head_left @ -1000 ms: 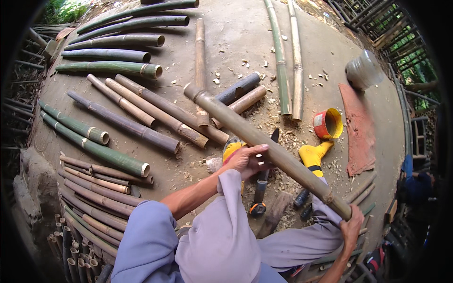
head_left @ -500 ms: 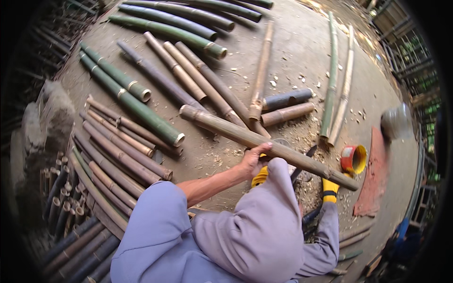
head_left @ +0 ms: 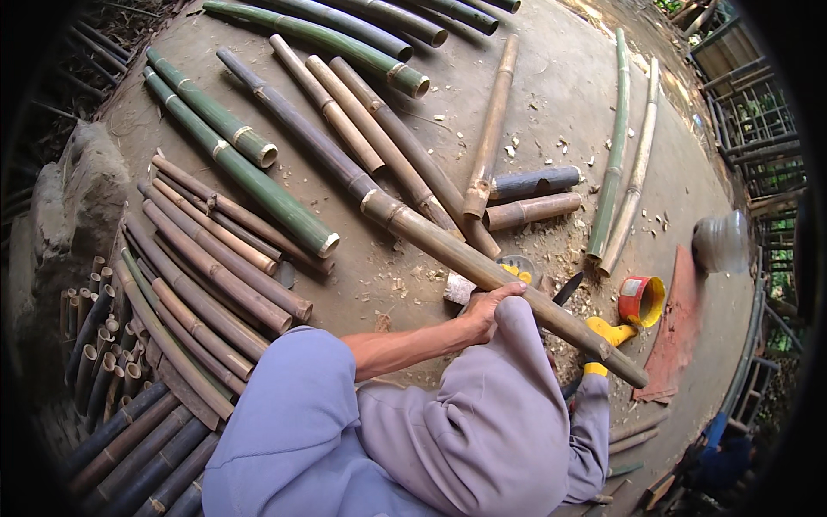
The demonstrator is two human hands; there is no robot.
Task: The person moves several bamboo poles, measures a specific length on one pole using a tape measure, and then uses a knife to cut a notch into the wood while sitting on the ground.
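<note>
A long brown bamboo pole (head_left: pixel 478 263) slants across in front of me, from the middle of the ground down to the right. My left hand (head_left: pixel 491 312), bare, is closed around its lower half beside my raised lavender knee (head_left: pixel 517 345). My right hand is not seen. A dark blade (head_left: pixel 567 289) lies just beyond the pole, its other end hidden. Under the pole's lower end shows a yellow covering (head_left: pixel 610 332) on what looks like a foot, below a lavender cloth leg. More yellow (head_left: pixel 520 272) shows past the pole. A pale stub (head_left: pixel 459 289) is next to the left hand.
Green bamboo poles (head_left: pixel 245 202) and brown ones (head_left: pixel 220 276) lie at the left. Short dark and brown pieces (head_left: pixel 534 209) lie ahead among wood chips. At the right are a red and yellow can (head_left: pixel 633 299), a reddish sheet (head_left: pixel 676 336) and a clear container (head_left: pixel 722 243).
The bamboo pole has shifted toward me and right, its lower end dropping. My left hand has moved right with it. The pale stub and more of the yellow coverings now show.
</note>
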